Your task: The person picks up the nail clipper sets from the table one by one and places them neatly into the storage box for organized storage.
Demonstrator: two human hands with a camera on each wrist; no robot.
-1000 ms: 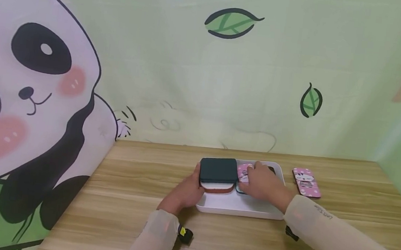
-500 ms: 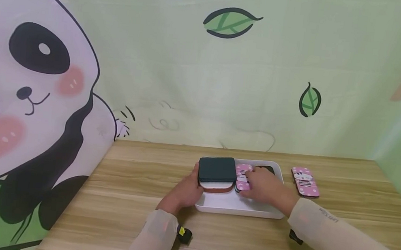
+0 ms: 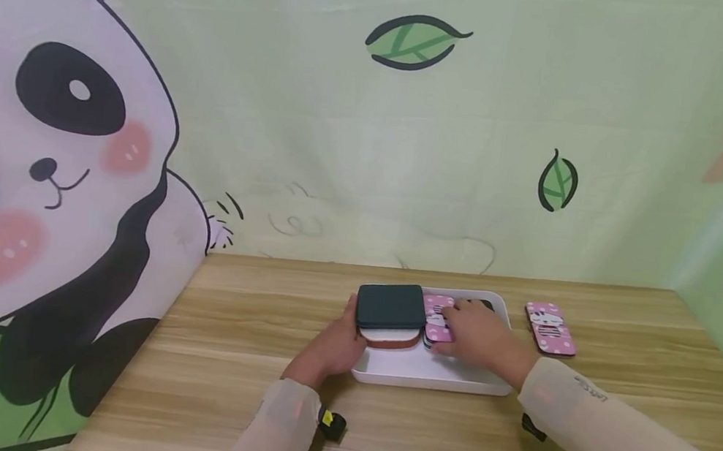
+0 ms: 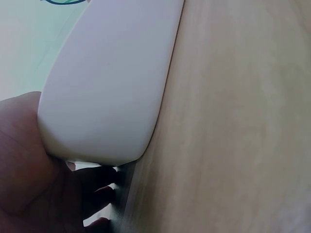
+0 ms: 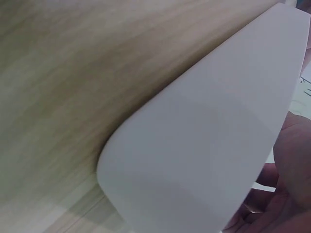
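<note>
A shallow white tray point(image 3: 431, 381) stands on the wooden table. My left hand point(image 3: 331, 344) holds its left end; in the left wrist view the fingers point(image 4: 97, 199) lie along the tray's outer end wall. A dark green wallet-like case point(image 3: 391, 307) lies inside, on top of a white and brown one point(image 3: 394, 338). Beside these, my right hand point(image 3: 485, 338) grips a pink case point(image 3: 436, 318) with a cartoon print, its thumb near the front edge. That pink case lies over another item, of which only a thin edge shows. The right wrist view shows mostly the tray's outer wall.
A second pink case point(image 3: 551, 328) with a cartoon cat lies on the table to the right of the tray. Something dark point(image 3: 488, 304) shows inside the tray behind my right hand. A printed curtain point(image 3: 317, 140) rises behind the table.
The pink case in the tray has shifted slightly forward and now covers the light blue edge seen below it earlier. My right hand moved slightly with it. My left hand stayed put.
</note>
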